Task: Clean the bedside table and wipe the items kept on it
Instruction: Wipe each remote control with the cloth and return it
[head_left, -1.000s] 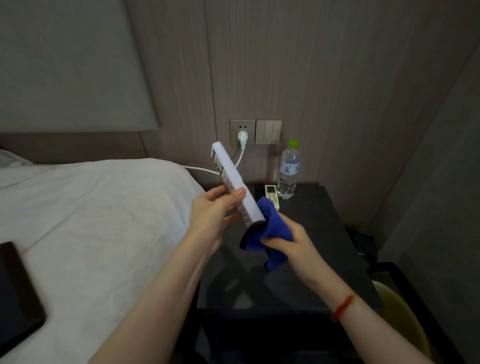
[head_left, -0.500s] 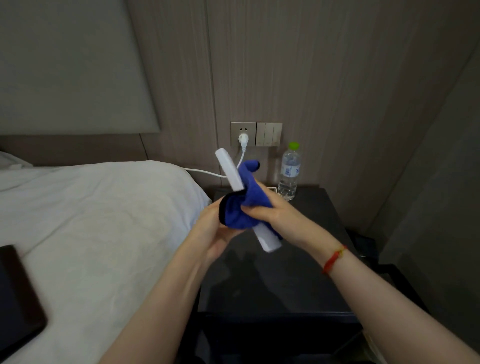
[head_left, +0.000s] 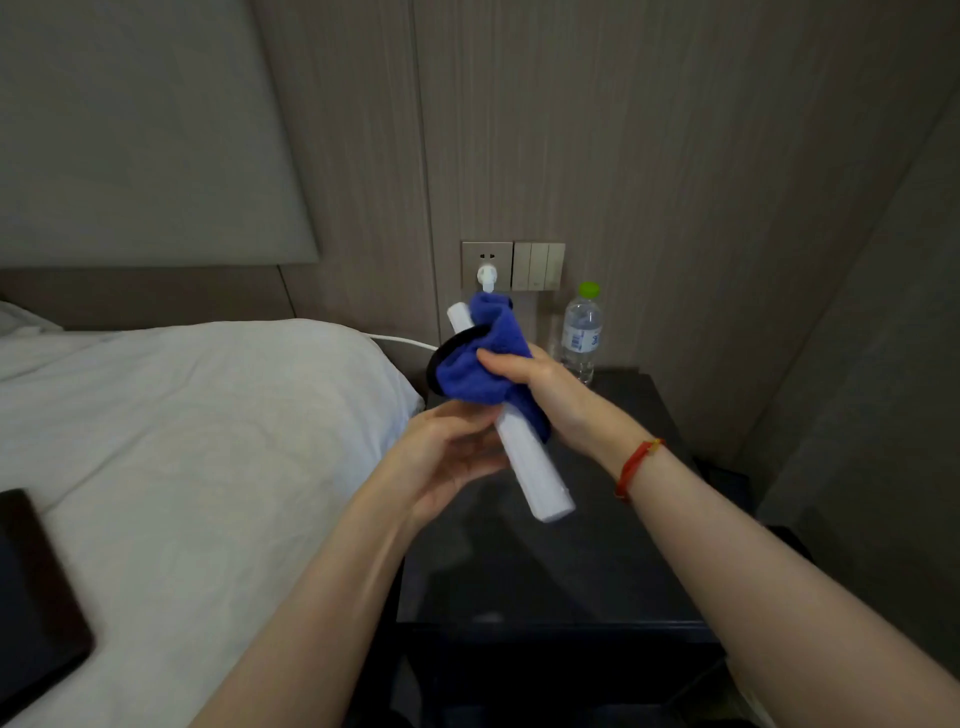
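A long white power strip (head_left: 535, 470) is held slanted above the dark bedside table (head_left: 582, 561). My left hand (head_left: 447, 457) holds it from the left at its middle, fingers curled against its side. My right hand (head_left: 540, 387) grips a blue cloth (head_left: 483, 364) wrapped round the strip's upper half; only the strip's top end shows above the cloth. The strip's white cable (head_left: 402, 340) runs to a plug (head_left: 487, 275) in the wall socket.
A clear water bottle (head_left: 582, 332) with a green cap stands at the table's back right corner. The bed with white bedding (head_left: 182, 441) lies to the left, a dark tablet (head_left: 36, 577) on it. Light switches (head_left: 537, 265) sit beside the socket.
My right hand has slid the blue cloth from the strip's lower end up to its upper half. The strip's lower end now sticks out bare below the cloth.
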